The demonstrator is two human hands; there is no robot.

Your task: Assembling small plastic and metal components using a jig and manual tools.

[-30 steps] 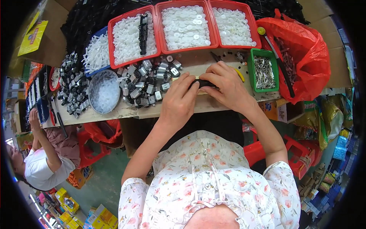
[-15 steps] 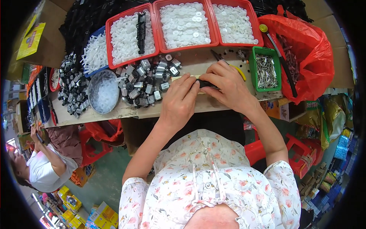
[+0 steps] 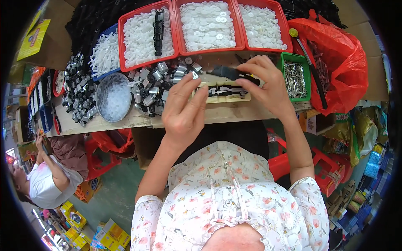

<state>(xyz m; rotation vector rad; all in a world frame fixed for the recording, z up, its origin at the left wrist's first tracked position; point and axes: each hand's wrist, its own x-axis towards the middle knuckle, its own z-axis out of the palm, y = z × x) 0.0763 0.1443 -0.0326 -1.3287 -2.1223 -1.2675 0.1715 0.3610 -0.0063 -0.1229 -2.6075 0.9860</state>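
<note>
Two bare hands hang close together over the counter (image 3: pixel 261 106), knuckles up and fingers bent. The right hand (image 3: pixel 266 79) is pinching a long dark piece (image 3: pixel 226 72), thumb on the side nearer the body and fingers on the far side; one end is hidden in the grip and the other juts out to the left, too blurred for me to make out its details. Just in front of that piece, toward the body, a pale block (image 3: pixel 232 98) sits on the wood, and in it lies a black-and-silver assembly (image 3: pixel 226 90). The left hand (image 3: pixel 182 111) is loosely curled, fingers a little apart, tips by the block's left end; from where I'm standing I can't tell whether they grip anything. Left of it spreads a heap of small silver-and-black parts (image 3: pixel 148 90), and beside that a round bowl (image 3: pixel 99 94) with something white in it. Farther back, three red trays (image 3: pixel 176 37) are loaded with small white pieces (image 3: pixel 207 27), and a black strip (image 3: pixel 158 33) lies on those in the left one. Beyond the right hand stands a green tray (image 3: pixel 307 79) of slim metal pins (image 3: pixel 294 79), next to a red plastic bag (image 3: pixel 349 62).
</note>
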